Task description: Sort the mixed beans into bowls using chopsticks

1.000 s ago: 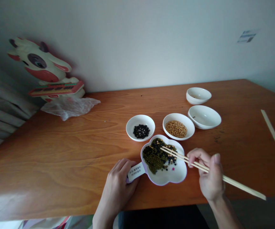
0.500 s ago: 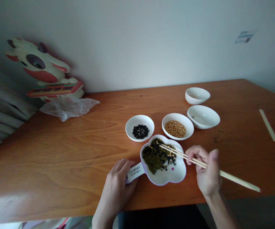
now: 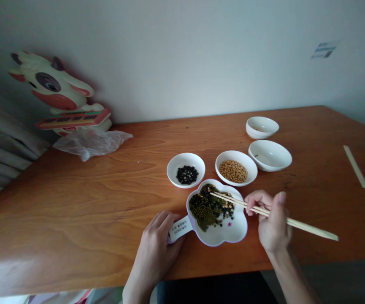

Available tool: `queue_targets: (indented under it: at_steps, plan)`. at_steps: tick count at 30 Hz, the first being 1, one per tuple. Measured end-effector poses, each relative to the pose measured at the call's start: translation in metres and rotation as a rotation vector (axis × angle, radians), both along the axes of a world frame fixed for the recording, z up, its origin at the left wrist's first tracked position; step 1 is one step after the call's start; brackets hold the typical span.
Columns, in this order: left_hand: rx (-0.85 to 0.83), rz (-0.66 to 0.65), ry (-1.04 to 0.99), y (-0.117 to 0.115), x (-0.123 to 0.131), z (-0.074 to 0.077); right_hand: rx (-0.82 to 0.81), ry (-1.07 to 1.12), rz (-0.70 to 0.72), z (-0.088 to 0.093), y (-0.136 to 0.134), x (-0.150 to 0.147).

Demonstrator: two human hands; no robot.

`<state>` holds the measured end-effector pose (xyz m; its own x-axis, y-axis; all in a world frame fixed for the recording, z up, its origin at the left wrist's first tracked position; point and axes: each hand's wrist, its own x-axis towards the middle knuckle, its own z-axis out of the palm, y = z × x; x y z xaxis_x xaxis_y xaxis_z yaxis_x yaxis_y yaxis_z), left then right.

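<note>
My left hand (image 3: 160, 240) is closed around the labelled handle of a flower-shaped white bowl (image 3: 220, 235) with a purple rim. Inside it lie mixed beans (image 3: 206, 211), green, black and a few yellow, heaped toward the far left. My right hand (image 3: 272, 221) grips a pair of wooden chopsticks (image 3: 312, 229); their tips reach into the beans near the far side. Whether the tips pinch a bean is too small to tell. Just beyond stand a white bowl of black beans (image 3: 187, 175) and a white bowl of yellow beans (image 3: 233, 171).
Farther right are a white bowl (image 3: 271, 156) with a dark speck inside and another white bowl (image 3: 262, 128) behind it. A paper chopstick sleeve (image 3: 356, 167) lies at the right. On the left, a cow-shaped toy keyboard (image 3: 74, 120) stands behind a crumpled plastic bag (image 3: 92, 142).
The chopsticks' rear ends have swung slightly up and left as my right hand shifted a little left. Their tips moved slightly left within the beans. My left hand stays on the handle.
</note>
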<state>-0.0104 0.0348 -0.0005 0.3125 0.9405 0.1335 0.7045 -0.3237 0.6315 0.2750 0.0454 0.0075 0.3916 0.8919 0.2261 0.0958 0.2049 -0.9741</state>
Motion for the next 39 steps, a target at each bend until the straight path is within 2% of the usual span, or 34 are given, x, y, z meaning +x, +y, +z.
queue_targets:
  at_steps: [6, 9, 12, 14, 18, 25, 29, 33, 39]
  plan:
    - [0.017, 0.010, -0.002, 0.000, 0.002, 0.001, 0.102, 0.007, -0.046, 0.009, -0.005, 0.004]
    - [0.034, 0.012, -0.004, 0.000, 0.002, 0.001, 0.191, 0.035, -0.044, 0.024, 0.001, 0.001]
    - [0.044, 0.015, 0.001, 0.000, 0.002, 0.000, 0.300, 0.036, 0.020, 0.041, 0.020, -0.011]
    - [0.040, 0.014, 0.003, 0.000, 0.001, -0.001, 0.307, -0.005, 0.113, 0.053, 0.035, -0.020]
    - [0.014, 0.021, -0.012, 0.000, 0.002, -0.001, 0.216, -0.096, 0.308, 0.071, 0.059, -0.025]
    - [-0.040, 0.071, -0.049, -0.003, 0.009, 0.007, 0.120, -0.399, 0.763, 0.106, 0.081, 0.014]
    - [-0.049, 0.091, -0.052, -0.003, 0.010, 0.010, 0.036, -0.640, 0.977, 0.123, 0.093, 0.025]
    - [-0.060, 0.088, -0.060, -0.004, 0.010, 0.011, 0.071, -0.815, 1.001, 0.125, 0.093, 0.025]
    - [-0.079, 0.092, -0.032, -0.006, 0.009, 0.009, 0.139, -0.823, 0.956, 0.114, 0.079, 0.015]
